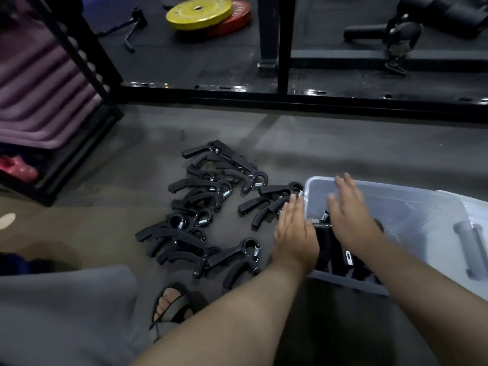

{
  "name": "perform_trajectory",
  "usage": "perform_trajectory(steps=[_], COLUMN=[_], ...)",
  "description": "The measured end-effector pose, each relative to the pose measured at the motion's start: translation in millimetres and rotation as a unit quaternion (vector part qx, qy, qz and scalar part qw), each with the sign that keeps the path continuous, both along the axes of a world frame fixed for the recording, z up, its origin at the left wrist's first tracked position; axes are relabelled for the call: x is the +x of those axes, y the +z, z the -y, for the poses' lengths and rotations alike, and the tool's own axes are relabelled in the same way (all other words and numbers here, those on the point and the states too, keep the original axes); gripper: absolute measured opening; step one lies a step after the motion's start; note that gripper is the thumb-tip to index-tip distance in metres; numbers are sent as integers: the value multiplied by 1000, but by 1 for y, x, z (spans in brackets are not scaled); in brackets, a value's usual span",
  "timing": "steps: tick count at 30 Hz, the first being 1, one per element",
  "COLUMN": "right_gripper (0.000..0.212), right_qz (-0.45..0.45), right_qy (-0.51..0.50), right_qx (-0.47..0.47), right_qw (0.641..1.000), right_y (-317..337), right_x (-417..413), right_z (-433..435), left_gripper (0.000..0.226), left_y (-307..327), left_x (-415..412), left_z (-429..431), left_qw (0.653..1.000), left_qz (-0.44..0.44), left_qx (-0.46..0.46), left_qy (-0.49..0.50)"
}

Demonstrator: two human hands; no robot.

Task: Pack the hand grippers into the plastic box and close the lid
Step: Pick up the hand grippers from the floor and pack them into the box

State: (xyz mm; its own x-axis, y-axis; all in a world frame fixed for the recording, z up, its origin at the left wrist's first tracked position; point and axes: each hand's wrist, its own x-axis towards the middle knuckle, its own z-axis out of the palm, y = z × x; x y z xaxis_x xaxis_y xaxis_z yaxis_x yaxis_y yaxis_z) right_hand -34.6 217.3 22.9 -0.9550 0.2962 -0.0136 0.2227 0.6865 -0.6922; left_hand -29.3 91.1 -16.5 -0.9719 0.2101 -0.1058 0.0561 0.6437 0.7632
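Observation:
Several black hand grippers (200, 215) with steel springs lie scattered on the grey floor, left of a clear plastic box (412, 207). More black grippers (338, 257) lie inside the box near its front left corner. My left hand (293, 228) hovers flat with straight fingers at the box's left wall, over two grippers (266, 204) on the floor. With its fingers straight, my right hand (351, 212) is spread above the grippers inside the box. Neither hand holds anything. The lid (475, 233) with a grey handle lies at the box's right side.
A black metal rack frame (290, 96) crosses the floor behind. Yellow and red weight plates (203, 14) lie far back. A shelf with purple mats (39, 83) stands at the left. My sandalled foot (174, 302) and grey-clad knee are at the bottom left.

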Motion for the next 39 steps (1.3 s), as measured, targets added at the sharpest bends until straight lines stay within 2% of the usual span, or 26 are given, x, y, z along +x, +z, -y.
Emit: perform_trajectory(steps=[2, 4, 7, 8, 11, 13, 16, 18, 23, 27, 31, 33, 36, 39], right_gripper=[56, 60, 62, 63, 67, 70, 70, 69, 68, 68, 70, 68, 59, 54], right_qz=[20, 43, 61, 65, 88, 88, 74, 68, 51, 52, 76, 92, 83, 72], right_qy=[42, 77, 98, 94, 88, 89, 86, 85, 84, 83, 91, 102, 114, 116], right_qx=[6, 43, 84, 78, 62, 49, 32, 26, 7, 2, -1, -6, -25, -114], right_qw=[999, 995, 990, 990, 990, 991, 993, 994, 995, 995, 993, 991, 990, 984], right_y=[-4, -13, -27, -30, -30, -30, -32, -35, -39, -34, -26, -22, -9, 13], right_x=[-6, -8, -12, -14, -19, -18, -16, -16, -16, -15, -14, -14, -7, 11], right_z=[28, 46, 57, 60, 66, 66, 63, 63, 64, 64, 63, 60, 53, 46], left_gripper=[56, 59, 54, 54, 50, 58, 58, 55, 54, 41, 39, 33, 46, 40], left_y=[-28, -48, -45, -43, -55, -67, -81, -85, -72, -52, -22, -3, 19, 58], left_x=[4, 6, -6, -13, -34, -34, -23, -21, -46, -61, -72, -78, -84, -78], left_z=[21, 49, 90, 103, 131, 145, 157, 159, 143, 126, 111, 106, 100, 81], left_qw=[998, 984, 970, 963, 925, 901, 870, 861, 887, 936, 958, 965, 979, 983], left_qz=[3, 26, 20, 12, 171, 203, 96, 30, 88, 238, 205, 190, 95, 19], left_qx=[-62, -171, -205, -241, -338, -382, -469, -488, -429, -252, -187, -116, -81, -42], left_qy=[5, 42, 131, 124, 38, -28, -119, -141, -148, -65, 79, 136, 161, 180])
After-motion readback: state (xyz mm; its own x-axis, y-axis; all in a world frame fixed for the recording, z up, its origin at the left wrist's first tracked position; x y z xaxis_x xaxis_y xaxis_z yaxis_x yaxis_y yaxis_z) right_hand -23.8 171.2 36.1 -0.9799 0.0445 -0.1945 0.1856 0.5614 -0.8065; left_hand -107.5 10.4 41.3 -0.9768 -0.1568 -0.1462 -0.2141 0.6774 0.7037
